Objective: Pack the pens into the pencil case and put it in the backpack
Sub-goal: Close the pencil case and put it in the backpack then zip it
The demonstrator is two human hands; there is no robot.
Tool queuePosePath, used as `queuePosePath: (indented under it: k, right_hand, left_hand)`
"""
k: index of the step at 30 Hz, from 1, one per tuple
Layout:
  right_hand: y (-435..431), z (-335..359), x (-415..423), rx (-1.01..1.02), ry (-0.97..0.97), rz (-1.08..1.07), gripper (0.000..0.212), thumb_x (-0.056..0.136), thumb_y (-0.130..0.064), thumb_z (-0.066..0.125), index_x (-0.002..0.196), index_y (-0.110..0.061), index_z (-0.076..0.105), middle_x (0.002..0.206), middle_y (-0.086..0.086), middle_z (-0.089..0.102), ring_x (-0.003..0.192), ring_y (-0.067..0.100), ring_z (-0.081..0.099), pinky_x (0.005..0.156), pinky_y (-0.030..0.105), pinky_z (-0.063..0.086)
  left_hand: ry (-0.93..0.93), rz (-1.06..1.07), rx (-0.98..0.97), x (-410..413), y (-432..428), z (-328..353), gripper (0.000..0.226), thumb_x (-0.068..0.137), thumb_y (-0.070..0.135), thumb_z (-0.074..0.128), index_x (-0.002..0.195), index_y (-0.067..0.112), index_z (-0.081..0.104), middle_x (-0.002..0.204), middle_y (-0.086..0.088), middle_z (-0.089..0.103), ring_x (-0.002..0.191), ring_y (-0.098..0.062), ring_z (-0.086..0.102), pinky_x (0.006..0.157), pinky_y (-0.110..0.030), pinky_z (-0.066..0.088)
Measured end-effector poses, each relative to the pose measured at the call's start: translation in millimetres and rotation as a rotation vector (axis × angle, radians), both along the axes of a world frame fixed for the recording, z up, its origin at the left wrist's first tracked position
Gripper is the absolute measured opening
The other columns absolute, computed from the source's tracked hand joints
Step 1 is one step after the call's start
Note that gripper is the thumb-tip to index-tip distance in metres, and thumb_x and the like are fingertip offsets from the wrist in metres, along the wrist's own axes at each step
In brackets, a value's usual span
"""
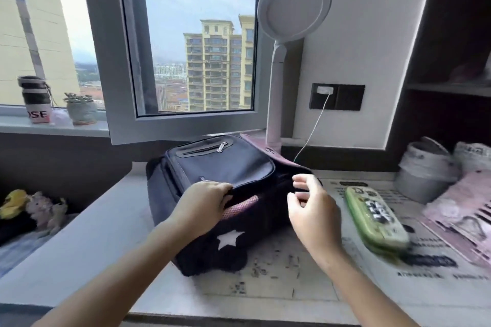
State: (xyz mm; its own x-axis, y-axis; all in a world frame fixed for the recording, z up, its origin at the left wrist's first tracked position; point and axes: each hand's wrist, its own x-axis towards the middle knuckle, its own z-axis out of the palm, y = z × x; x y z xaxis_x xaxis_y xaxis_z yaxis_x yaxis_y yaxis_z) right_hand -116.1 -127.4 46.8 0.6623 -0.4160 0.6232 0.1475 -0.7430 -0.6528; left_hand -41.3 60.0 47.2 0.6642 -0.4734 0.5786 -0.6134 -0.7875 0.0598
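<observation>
The left hand (204,202) gripped the flap of the backpack (212,167) on the desk (93,233); the right hand (308,202) hovered with loose fingers, holding nothing; the pencil case (377,218) lay beside the backpack; if the flap slipped, the opening could probably fall shut before the pencil case went in.

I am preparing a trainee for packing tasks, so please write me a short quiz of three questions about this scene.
1. True or false: the pencil case is already inside the backpack.
2. Which hand grips the backpack's flap? A) left B) right C) neither
3. Fill in: the pencil case lies on the desk, to the ___ of the backpack.
Key: 1 false; 2 A, the left hand; 3 right.
</observation>
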Motion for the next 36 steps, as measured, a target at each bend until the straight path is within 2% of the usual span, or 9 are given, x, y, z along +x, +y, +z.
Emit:
queuePosePath:
  k: [3,6,13,18,21,24,29,33,36]
  right_hand:
    - [-45,-4,9,-0.06,0.054,-0.174,0.028,0.084,-0.014,0.06,0.112,-0.015,0.06,0.111,0.003,0.067,0.101,0.026,0.061,0.076,0.03,0.043]
    - [-78,-10,24,0.046,0.165,-0.148,0.027,0.089,-0.031,0.056,0.112,-0.018,0.061,0.112,0.004,0.068,0.103,0.027,0.06,0.081,0.033,0.044]
    - [-51,-21,41,0.23,0.466,0.476,0.046,0.087,-0.048,0.054,0.124,-0.02,0.054,0.122,0.001,0.061,0.107,0.011,0.057,0.094,0.028,0.044]
    - [29,-56,25,-0.322,0.456,0.434,0.048,0.08,-0.048,0.059,0.124,-0.029,0.053,0.116,-0.004,0.052,0.107,0.014,0.051,0.092,0.029,0.041]
    - [33,-56,26,-0.147,0.368,0.419,0.029,0.081,-0.033,0.06,0.109,-0.027,0.063,0.102,-0.006,0.062,0.097,0.013,0.059,0.081,0.026,0.044]
    - [11,-50,51,0.093,0.421,0.199,0.029,0.084,-0.006,0.052,0.109,-0.014,0.064,0.106,0.006,0.068,0.1,0.024,0.062,0.079,0.027,0.044]
    - [-7,-66,66,0.351,0.745,0.533,0.049,0.075,0.022,0.029,0.09,-0.004,0.067,0.069,0.005,0.065,0.049,0.005,0.06,0.045,0.016,0.045]
    - [-21,-87,72,0.201,0.716,0.401,0.02,0.082,0.005,0.044,0.077,0.01,0.063,0.062,0.014,0.056,0.053,0.018,0.046,0.054,0.026,0.035]
    - [-22,-96,68,0.143,0.713,0.321,0.024,0.082,-0.002,0.052,0.06,-0.003,0.062,0.049,0.005,0.05,0.035,0.007,0.038,0.038,0.019,0.028]
  left_hand:
    - [-0.058,-0.026,0.084,-6,12,4,0.007,0.077,0.003,0.056,0.079,0.008,0.06,0.07,-0.009,0.068,0.074,-0.032,0.062,0.064,-0.033,0.046]
    - [-0.113,-0.134,0.072,-11,54,6,0.017,0.07,0.002,0.062,0.085,0.005,0.067,0.077,-0.003,0.073,0.079,-0.024,0.066,0.082,-0.036,0.051]
    - [0.12,0.036,-0.12,-12,188,12,0.032,0.088,0.033,0.047,0.097,0.012,0.069,0.098,0.008,0.068,0.094,-0.008,0.06,0.086,-0.026,0.045]
    - [0.188,0.323,-0.269,-16,204,8,0.041,0.067,-0.016,0.06,0.087,0.018,0.071,0.1,-0.008,0.069,0.094,-0.037,0.062,0.088,-0.053,0.047]
    - [0.299,0.236,-0.476,-33,174,16,0.022,0.081,0.029,0.048,0.088,0.042,0.063,0.105,0.006,0.066,0.095,-0.025,0.059,0.089,-0.045,0.043]
    - [0.258,0.247,-0.227,-37,142,14,0.055,0.071,0.071,0.03,0.109,0.043,0.059,0.121,0.013,0.06,0.118,-0.011,0.049,0.106,-0.046,0.028]
    - [0.161,0.221,-0.088,-40,111,6,0.07,0.067,0.075,0.023,0.118,0.04,0.056,0.125,0.015,0.059,0.12,-0.011,0.049,0.108,-0.04,0.028]
    - [0.1,0.193,-0.145,-39,112,-2,0.063,0.072,0.068,0.028,0.116,0.036,0.06,0.122,0.011,0.062,0.115,-0.014,0.054,0.099,-0.032,0.035]
    - [0.051,0.139,-0.192,-43,113,-5,0.054,0.078,0.059,0.034,0.113,0.03,0.063,0.115,0.007,0.067,0.107,-0.018,0.06,0.096,-0.033,0.038]
